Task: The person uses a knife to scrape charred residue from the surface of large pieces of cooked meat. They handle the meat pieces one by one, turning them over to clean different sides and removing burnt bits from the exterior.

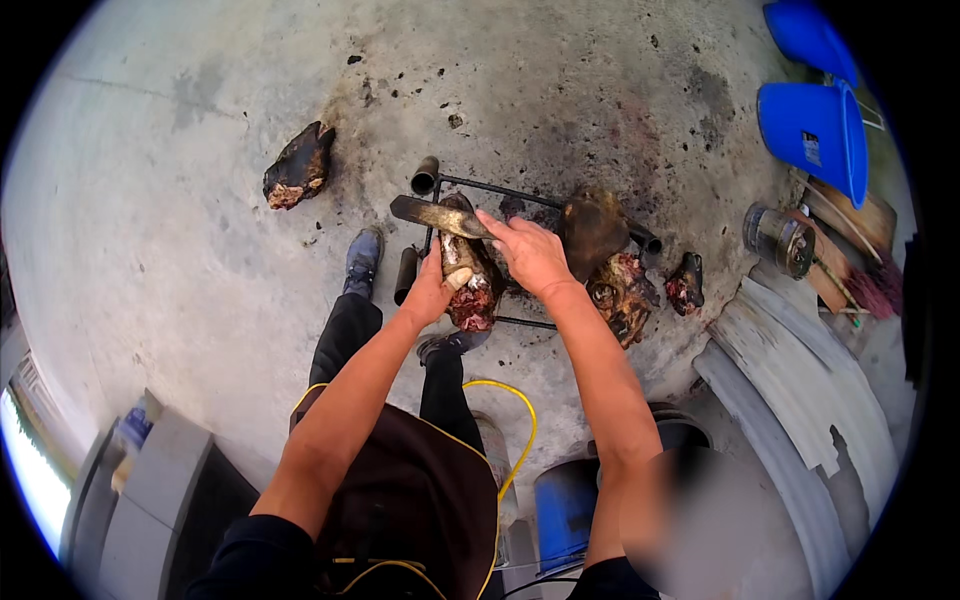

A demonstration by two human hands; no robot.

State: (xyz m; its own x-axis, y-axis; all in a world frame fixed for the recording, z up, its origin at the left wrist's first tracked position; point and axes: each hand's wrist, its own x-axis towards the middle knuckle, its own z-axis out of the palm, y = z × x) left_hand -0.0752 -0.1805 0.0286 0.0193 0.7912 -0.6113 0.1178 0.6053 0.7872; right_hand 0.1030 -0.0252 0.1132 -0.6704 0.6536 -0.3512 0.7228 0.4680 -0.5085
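Observation:
Before me a low metal frame [499, 189] of rods and pipe ends stands on the concrete floor. On its left part lies a singed animal foot [471, 289] with raw red flesh at the near end. My left hand [433, 289], its thumb wrapped in a pale covering, holds this piece from the left. My right hand [529, 251] grips a wide, soiled blade [439, 217], probably a cleaver, laid across the far part of the foot. Right of it, a large charred animal part [594, 229] and a bloody, charred piece [624, 296] rest on and beside the frame.
One charred foot [298, 166] lies on the floor at left, a smaller piece [684, 283] at right. Blue buckets [802, 131], a metal can [772, 238] and corrugated sheets [802, 375] stand or lie at right. A yellow cord [531, 420] loops near my legs; a blue container [564, 506] is close by.

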